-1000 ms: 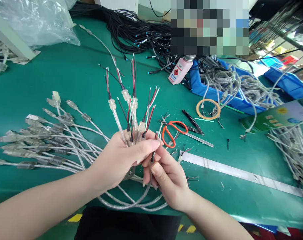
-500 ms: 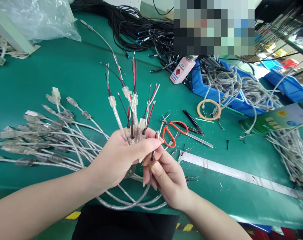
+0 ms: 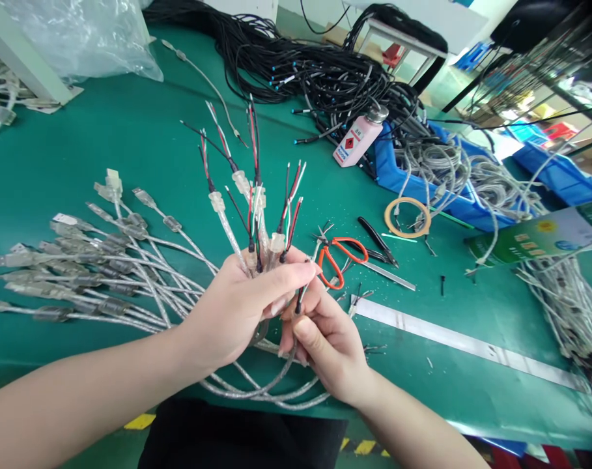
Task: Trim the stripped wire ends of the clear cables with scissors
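Note:
My left hand is closed round a bunch of clear-jacketed cables, their split ends fanning upward with red, black, white and green wires. Its thumb also presses near the wire tips of one more cable. My right hand pinches that single cable just below its black sleeve, close under the left thumb. The cables loop beneath both hands and run left to a pile of USB plugs with grey ferrite beads. Orange-handled scissors lie just beyond the right hand.
Black-handled cutters, a tape ring and a metal ruler lie to the right. Behind stand a pink bottle and a blue bin of cables. Black cables heap at the back; a plastic bag lies back left.
The bunch of wire ends in my left hand has tilted slightly to the left. Both hands keep their grips, and the right hand's cable stays nearly in place.

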Demonstrator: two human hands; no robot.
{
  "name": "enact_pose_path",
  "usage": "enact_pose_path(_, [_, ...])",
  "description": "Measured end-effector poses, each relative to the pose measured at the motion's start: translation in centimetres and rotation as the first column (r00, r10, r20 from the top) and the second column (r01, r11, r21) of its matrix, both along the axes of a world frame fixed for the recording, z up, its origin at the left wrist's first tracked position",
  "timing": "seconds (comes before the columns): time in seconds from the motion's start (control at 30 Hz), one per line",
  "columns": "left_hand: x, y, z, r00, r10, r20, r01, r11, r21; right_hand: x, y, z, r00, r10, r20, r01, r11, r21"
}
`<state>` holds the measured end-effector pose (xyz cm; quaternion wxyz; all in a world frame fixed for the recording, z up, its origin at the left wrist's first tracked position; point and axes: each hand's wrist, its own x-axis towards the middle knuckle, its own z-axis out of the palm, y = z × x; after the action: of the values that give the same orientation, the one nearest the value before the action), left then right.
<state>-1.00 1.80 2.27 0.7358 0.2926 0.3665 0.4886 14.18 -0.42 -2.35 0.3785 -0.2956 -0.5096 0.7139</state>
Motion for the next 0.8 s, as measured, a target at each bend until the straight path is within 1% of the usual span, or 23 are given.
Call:
enact_pose_path(0.07, [0.0, 0.1, -0.1, 1.0, 0.008, -0.008, -0.008, 1.0, 0.001, 0.1, 0.2, -0.1, 0.999, -0.025, 0.033, 0.025, 1.0, 0.008])
enact_pose_path(0.1, [-0.1, 0.3, -0.1, 1.0, 0.028, -0.013, -0.028, 1.0, -0.001, 0.2, 0.3, -0.1, 0.996, -0.05, 0.068, 0.047, 0.998, 0.036])
enact_pose_path(0.17, [-0.2, 0.6, -0.1, 0.995, 0.101, -0.007, -0.101, 0.995, -0.014, 0.5, 0.9, 0.0, 0.965, -0.137, 0.225, 0.1, 0.981, 0.169])
enact_pose_path(0.23, [-0.3, 1.1, 0.0, 0.981, 0.19, 0.028, -0.189, 0.981, -0.043, 0.9, 1.8, 0.4, 0.878, -0.249, 0.408, 0.116, 0.939, 0.325])
enact_pose_path(0.27, [-0.4, 1.3, 0.0, 0.975, 0.216, 0.053, -0.213, 0.975, -0.059, 1.1, 2.3, 0.7, 0.828, -0.285, 0.483, 0.095, 0.92, 0.38])
enact_pose_path(0.33, [-0.4, 1.7, -0.1, 0.97, 0.217, 0.113, -0.209, 0.975, -0.081, 1.7, 3.3, 1.3, 0.748, -0.296, 0.594, 0.017, 0.903, 0.428])
enact_pose_path(0.43, [-0.3, 2.0, -0.5, 0.969, 0.161, 0.189, -0.147, 0.985, -0.087, 2.5, 4.6, 1.8, 0.641, -0.266, 0.72, -0.135, 0.884, 0.447])
enact_pose_path(0.53, [-0.1, 2.4, -1.0, 0.966, 0.153, 0.209, -0.136, 0.986, -0.096, 3.4, 5.4, 1.9, 0.556, -0.211, 0.804, -0.282, 0.862, 0.422])
enact_pose_path(0.6, [-0.1, 2.5, -1.1, 0.964, 0.158, 0.213, -0.14, 0.985, -0.101, 4.0, 5.6, 1.8, 0.529, -0.176, 0.83, -0.348, 0.847, 0.402])
enact_pose_path(0.67, [-0.1, 2.6, -1.1, 0.963, 0.156, 0.22, -0.136, 0.985, -0.102, 4.3, 5.7, 1.9, 0.527, -0.188, 0.829, -0.366, 0.83, 0.421])
enact_pose_path(0.73, [-0.1, 2.7, -1.1, 0.963, 0.147, 0.227, -0.127, 0.987, -0.099, 4.3, 5.6, 2.1, 0.548, -0.248, 0.799, -0.348, 0.801, 0.488])
enact_pose_path(0.8, [-0.1, 2.6, -1.0, 0.964, 0.138, 0.228, -0.118, 0.988, -0.097, 4.0, 5.4, 2.2, 0.583, -0.326, 0.744, -0.317, 0.751, 0.579])
